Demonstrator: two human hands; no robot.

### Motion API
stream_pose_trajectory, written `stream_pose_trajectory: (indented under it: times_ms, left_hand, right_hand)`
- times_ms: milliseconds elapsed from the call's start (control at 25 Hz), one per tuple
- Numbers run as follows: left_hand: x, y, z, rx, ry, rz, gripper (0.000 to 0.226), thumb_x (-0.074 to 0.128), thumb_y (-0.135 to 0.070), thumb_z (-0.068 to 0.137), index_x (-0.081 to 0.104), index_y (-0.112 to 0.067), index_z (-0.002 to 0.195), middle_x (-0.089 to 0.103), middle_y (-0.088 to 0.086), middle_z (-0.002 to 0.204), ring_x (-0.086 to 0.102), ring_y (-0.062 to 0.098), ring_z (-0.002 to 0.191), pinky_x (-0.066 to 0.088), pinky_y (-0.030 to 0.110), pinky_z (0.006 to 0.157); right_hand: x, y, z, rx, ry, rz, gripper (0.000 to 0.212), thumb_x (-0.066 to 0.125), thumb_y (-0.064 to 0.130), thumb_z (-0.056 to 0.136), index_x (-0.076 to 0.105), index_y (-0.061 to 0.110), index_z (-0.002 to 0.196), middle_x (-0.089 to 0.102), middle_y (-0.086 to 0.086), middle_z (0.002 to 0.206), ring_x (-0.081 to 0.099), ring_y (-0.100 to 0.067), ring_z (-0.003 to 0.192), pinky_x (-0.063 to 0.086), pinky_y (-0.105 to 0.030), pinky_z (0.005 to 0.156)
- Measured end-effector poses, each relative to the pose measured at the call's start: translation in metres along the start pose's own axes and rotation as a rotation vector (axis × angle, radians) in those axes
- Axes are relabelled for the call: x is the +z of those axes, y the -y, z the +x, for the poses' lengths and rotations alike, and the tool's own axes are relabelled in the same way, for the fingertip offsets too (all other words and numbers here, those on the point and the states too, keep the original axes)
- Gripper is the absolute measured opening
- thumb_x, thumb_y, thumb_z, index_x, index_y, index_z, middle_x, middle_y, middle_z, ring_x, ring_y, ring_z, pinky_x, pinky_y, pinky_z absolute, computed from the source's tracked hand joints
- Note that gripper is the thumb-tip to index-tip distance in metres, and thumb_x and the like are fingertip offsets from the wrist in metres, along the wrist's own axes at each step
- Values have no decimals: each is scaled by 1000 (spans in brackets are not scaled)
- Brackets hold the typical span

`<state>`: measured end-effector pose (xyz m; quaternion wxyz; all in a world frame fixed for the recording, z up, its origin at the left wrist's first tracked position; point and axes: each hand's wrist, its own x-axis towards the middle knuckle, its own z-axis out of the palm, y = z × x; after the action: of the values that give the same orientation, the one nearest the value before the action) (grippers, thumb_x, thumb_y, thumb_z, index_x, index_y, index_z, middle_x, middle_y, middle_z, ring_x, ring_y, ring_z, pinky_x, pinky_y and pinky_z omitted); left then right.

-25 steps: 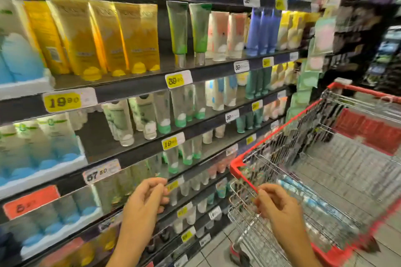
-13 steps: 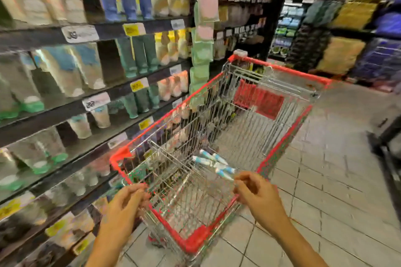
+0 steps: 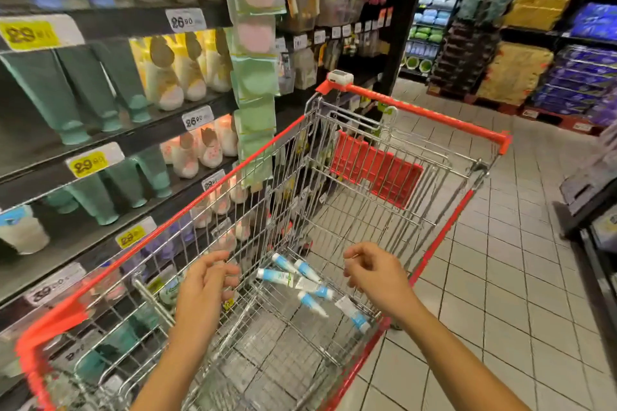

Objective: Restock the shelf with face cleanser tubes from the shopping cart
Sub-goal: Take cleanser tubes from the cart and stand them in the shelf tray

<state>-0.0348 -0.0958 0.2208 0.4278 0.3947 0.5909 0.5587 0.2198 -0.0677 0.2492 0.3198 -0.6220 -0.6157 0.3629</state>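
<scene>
Lying in the cart [image 3: 423, 114], white tubes [image 3: 277, 277] had blue caps; left hand [image 3: 203, 290] and right hand [image 3: 377, 277] hovered near, fingers loosely curled, empty.

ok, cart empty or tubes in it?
Not empty: several white-and-blue tubes lie flat on the cart floor. Neither left hand nor right hand holds one.

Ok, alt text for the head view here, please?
Both hands, left hand and right hand, hover empty over a red wire cart with a few white-and-blue tubes lying on its floor. The cart stands in a tiled aisle beside shelves of upright tubes with price tags.
</scene>
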Motion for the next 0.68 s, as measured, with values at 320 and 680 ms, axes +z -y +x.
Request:
stream_pose_trajectory:
  times_ms: [320, 680]
  left_hand:
    - [48, 63, 106, -243, 93, 237, 15, 43, -14, 99, 56, -15, 107, 67, 4, 85, 60, 12, 70, 47, 20, 58]
    - [73, 165, 185, -510, 75, 576, 19, 44, -33, 97, 54, -26, 112, 65, 4, 93, 60, 20, 78, 50, 31, 66]
  right_hand:
    - [17, -54, 151, 159, 325, -242, 12, 48, 3, 90, 58, 9, 95, 66, -15, 89, 63, -19, 71, 54, -33, 68]
    - [84, -164, 282, 294, 673, -406, 10, 51, 0, 87, 60, 6, 89, 59, -14, 80, 54, -14, 55, 44, -21, 48]
